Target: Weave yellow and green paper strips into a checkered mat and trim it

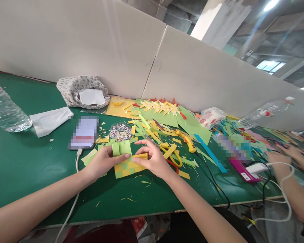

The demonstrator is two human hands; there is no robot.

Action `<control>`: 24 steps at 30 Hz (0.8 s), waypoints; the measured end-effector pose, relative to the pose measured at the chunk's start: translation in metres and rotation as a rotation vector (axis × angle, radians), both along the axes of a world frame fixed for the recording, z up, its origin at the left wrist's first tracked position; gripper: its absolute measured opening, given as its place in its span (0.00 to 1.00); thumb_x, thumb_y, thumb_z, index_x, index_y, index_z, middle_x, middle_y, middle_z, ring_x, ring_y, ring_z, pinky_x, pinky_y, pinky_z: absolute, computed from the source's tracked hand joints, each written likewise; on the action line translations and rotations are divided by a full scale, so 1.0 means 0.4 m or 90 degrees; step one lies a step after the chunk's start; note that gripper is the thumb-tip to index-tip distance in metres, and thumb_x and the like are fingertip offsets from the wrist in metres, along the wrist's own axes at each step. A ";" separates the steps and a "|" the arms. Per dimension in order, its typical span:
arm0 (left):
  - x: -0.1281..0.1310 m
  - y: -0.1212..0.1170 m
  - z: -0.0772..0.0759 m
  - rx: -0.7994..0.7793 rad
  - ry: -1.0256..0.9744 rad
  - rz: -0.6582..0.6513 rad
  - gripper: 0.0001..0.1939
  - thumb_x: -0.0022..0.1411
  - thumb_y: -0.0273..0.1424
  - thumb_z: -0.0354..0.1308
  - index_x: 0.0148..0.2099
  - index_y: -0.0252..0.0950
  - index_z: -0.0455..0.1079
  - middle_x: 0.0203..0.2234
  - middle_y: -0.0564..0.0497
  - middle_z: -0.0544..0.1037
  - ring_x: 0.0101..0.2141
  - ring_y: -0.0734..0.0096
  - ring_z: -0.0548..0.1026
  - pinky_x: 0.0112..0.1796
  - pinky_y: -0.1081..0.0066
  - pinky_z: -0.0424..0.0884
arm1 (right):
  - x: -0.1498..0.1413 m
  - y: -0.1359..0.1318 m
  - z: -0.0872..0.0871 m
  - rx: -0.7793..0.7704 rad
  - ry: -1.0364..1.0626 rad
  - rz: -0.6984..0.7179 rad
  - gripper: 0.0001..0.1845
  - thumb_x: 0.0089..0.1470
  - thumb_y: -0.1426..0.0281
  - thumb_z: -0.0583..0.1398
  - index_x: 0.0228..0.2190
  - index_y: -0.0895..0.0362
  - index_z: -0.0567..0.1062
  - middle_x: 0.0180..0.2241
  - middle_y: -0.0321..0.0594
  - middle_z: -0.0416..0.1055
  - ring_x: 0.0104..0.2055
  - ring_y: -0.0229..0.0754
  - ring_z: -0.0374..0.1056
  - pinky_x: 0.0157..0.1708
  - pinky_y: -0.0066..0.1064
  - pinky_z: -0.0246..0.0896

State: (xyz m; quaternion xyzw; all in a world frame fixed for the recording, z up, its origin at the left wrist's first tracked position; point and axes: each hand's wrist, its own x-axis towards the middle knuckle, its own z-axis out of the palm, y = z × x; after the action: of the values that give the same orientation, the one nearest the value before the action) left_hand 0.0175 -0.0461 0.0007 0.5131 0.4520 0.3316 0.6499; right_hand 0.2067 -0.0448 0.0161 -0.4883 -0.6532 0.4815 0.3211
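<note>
A woven mat of green and yellow paper strips (126, 167) lies on the green table (27, 162) in front of me. My left hand (103, 162) pinches the light green strips (121, 148) folded up at the mat's top edge. My right hand (153, 158) holds a yellow strip (140, 156) laid across the mat, thumb and fingers closed on it.
Loose paper strips, yellow-handled scissors (176, 157) and a small tray of beads (120, 131) lie behind the mat. A phone (84, 133) on a white cable, a tissue (49, 119), a water bottle (5, 111) and a cloth bag (83, 91) sit left. Another person's hands (281, 157) work at right.
</note>
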 end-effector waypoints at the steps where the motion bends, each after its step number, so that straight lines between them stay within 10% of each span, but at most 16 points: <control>1: 0.000 0.001 -0.003 0.021 0.022 -0.007 0.17 0.45 0.45 0.63 0.31 0.36 0.69 0.25 0.53 0.74 0.29 0.68 0.73 0.29 0.73 0.67 | -0.001 -0.001 0.003 0.008 0.000 0.004 0.24 0.42 0.66 0.65 0.42 0.52 0.65 0.30 0.34 0.70 0.31 0.37 0.67 0.30 0.29 0.63; 8: 0.001 -0.001 -0.019 0.148 0.219 -0.074 0.24 0.49 0.45 0.57 0.17 0.37 0.49 0.14 0.61 0.47 0.16 0.81 0.46 0.18 0.74 0.42 | -0.010 -0.008 0.014 0.023 0.031 0.022 0.24 0.43 0.66 0.65 0.42 0.52 0.64 0.29 0.34 0.70 0.32 0.37 0.68 0.35 0.32 0.64; 24: 0.002 0.001 -0.004 0.067 0.033 -0.064 0.12 0.54 0.39 0.56 0.35 0.36 0.72 0.30 0.53 0.78 0.33 0.68 0.74 0.34 0.72 0.68 | -0.007 -0.004 -0.006 0.055 0.075 -0.059 0.23 0.42 0.69 0.65 0.41 0.52 0.63 0.28 0.33 0.69 0.31 0.37 0.68 0.34 0.31 0.65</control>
State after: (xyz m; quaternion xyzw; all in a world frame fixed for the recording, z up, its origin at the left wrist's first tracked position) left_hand 0.0183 -0.0459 -0.0011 0.5769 0.4247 0.3084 0.6259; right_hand 0.2039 -0.0466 0.0137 -0.4750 -0.6298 0.4653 0.4015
